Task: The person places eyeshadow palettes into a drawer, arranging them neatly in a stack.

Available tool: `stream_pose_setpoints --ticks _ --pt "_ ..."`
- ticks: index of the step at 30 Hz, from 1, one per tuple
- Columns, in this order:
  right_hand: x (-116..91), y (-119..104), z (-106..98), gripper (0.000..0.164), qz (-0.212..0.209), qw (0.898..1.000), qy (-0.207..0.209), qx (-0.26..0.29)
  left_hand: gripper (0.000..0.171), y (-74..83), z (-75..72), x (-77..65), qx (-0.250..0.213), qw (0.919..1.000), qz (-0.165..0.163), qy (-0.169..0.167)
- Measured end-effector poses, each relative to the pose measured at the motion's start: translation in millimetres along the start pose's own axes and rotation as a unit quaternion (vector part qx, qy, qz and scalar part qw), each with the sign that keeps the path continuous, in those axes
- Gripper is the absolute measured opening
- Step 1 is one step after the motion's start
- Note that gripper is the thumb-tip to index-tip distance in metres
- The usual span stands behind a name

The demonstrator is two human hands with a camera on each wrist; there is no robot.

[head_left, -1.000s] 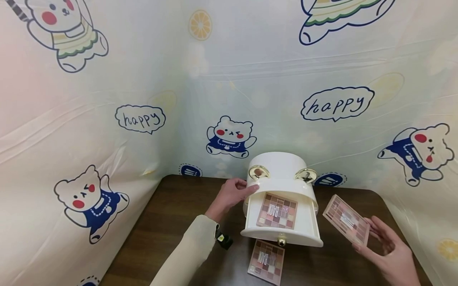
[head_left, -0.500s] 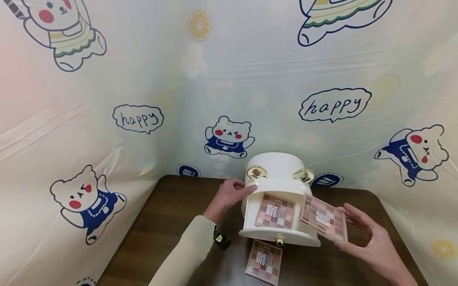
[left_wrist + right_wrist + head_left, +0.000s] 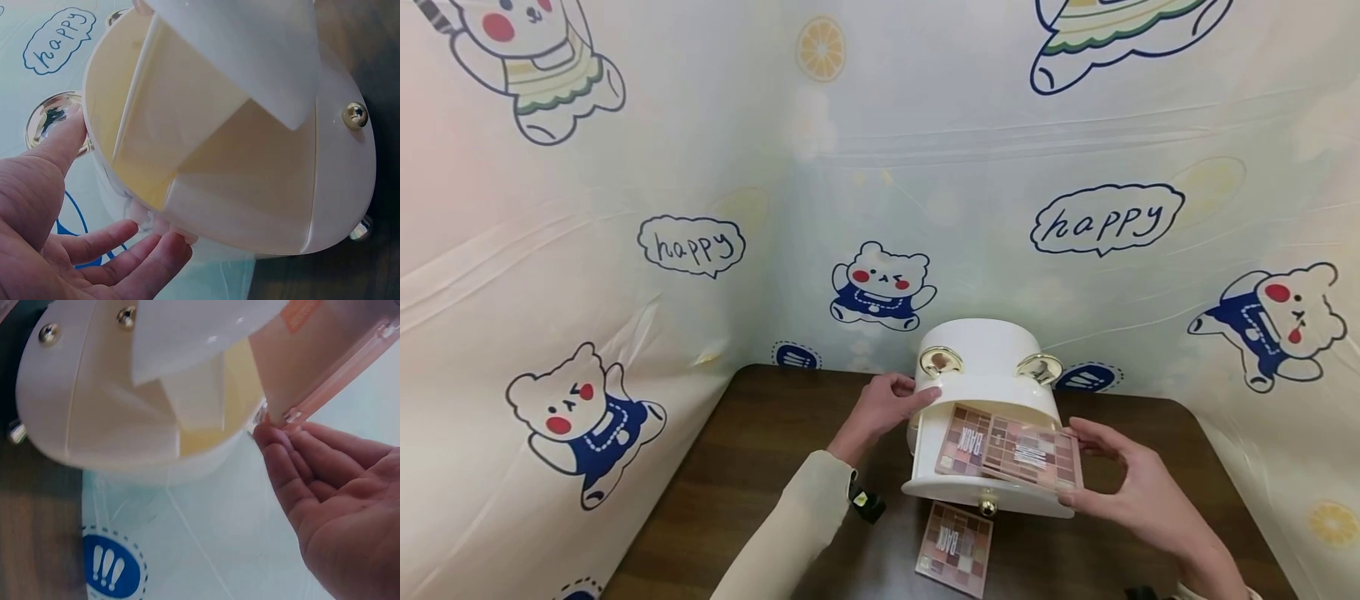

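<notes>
A white storage box [image 3: 981, 346] with gold ring ears stands at the back of the table, its drawer [image 3: 946, 491] pulled out. My left hand [image 3: 880, 414] holds the box's left side, thumb on the front rim, fingers round the side. My right hand [image 3: 1123, 479] pinches the right edge of an eyeshadow palette [image 3: 1037, 454] between thumb and fingers. That palette, tilted over the drawer, overlaps a second palette [image 3: 957, 442] in it. In the right wrist view, the held palette's pink underside [image 3: 300, 369] shows above the fingers. A third palette [image 3: 955, 546] lies before the drawer.
The dark wooden table [image 3: 760, 442] carries the box and palettes. A printed cloth [image 3: 887, 167] hangs behind and on both sides, close to the box's back. A round gold knob [image 3: 988, 507] sticks out of the drawer front.
My right hand has carried its palette leftward, from beside the box to over the drawer, where it partly covers the palette inside. The left hand has kept its hold on the box.
</notes>
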State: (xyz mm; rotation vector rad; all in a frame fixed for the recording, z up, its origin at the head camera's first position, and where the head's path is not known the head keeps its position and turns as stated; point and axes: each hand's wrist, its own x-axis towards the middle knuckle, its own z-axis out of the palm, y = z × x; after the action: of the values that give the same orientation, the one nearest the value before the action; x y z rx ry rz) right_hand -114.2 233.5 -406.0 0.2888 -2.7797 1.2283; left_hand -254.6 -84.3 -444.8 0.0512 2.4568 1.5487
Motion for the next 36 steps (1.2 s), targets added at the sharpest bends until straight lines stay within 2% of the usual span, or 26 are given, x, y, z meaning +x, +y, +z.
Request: stream_pose_setpoints --ticks 8,14,19,24,32,36 --pt "16.2 -19.8 19.3 0.076 0.003 1.000 -0.006 -0.015 0.080 -0.8 -0.4 -0.6 0.004 1.0000 -0.004 0.005" --pt "25.9 -23.1 32.7 0.079 -0.002 1.000 -0.010 -0.022 0.078 -0.4 -0.7 0.4 0.001 1.0000 0.000 0.004" --pt "31.0 -24.4 40.5 0.071 -0.022 1.000 -0.010 -0.004 0.078 -0.8 0.1 1.1 0.002 1.0000 0.000 0.006" --pt "32.2 -26.2 45.1 0.066 -0.025 1.000 -0.013 0.012 0.077 -0.8 0.2 0.4 0.002 1.0000 0.000 0.007" --pt "31.0 -24.2 50.1 0.084 -0.012 1.000 0.007 0.003 0.080 -1.6 1.2 -0.9 0.007 0.9999 -0.008 0.006" --pt "31.0 -22.2 52.2 0.085 -0.015 1.000 0.021 0.015 0.080 0.1 1.1 -0.3 0.003 1.0000 -0.005 0.006"
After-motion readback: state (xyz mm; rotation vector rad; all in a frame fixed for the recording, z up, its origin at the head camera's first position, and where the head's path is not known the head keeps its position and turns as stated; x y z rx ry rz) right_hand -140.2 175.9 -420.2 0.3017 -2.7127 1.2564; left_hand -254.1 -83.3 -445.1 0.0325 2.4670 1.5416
